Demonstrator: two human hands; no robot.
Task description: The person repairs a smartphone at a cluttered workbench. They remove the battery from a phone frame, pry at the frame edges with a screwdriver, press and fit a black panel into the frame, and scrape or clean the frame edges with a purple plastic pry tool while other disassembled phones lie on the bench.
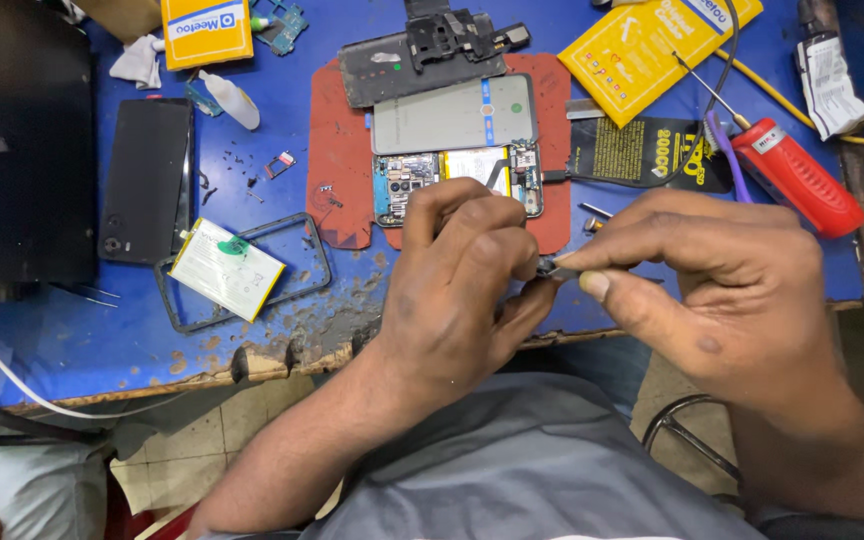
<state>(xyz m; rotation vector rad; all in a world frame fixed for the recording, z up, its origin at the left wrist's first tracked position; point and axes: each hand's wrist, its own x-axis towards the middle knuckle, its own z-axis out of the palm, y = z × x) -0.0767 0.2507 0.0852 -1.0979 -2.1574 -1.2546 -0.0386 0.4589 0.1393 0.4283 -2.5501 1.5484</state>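
My left hand [457,285] and my right hand [717,285] meet above the near edge of a blue workbench [102,330]. Between their fingertips they pinch a small dark metal part [555,266]; its shape is too small to tell. Just beyond my left hand lies an opened phone [457,175] with its circuit board and a yellow-edged battery exposed. It rests on a red mat [337,150], and my left hand hides its lower half.
A grey screen panel [452,113] and a dark frame piece [422,55] lie on the mat. At left: a black phone [145,180], a loose battery [225,270] on a dark phone frame. At right: a red-handled screwdriver [792,175], yellow packets [652,45], a black pouch [652,150].
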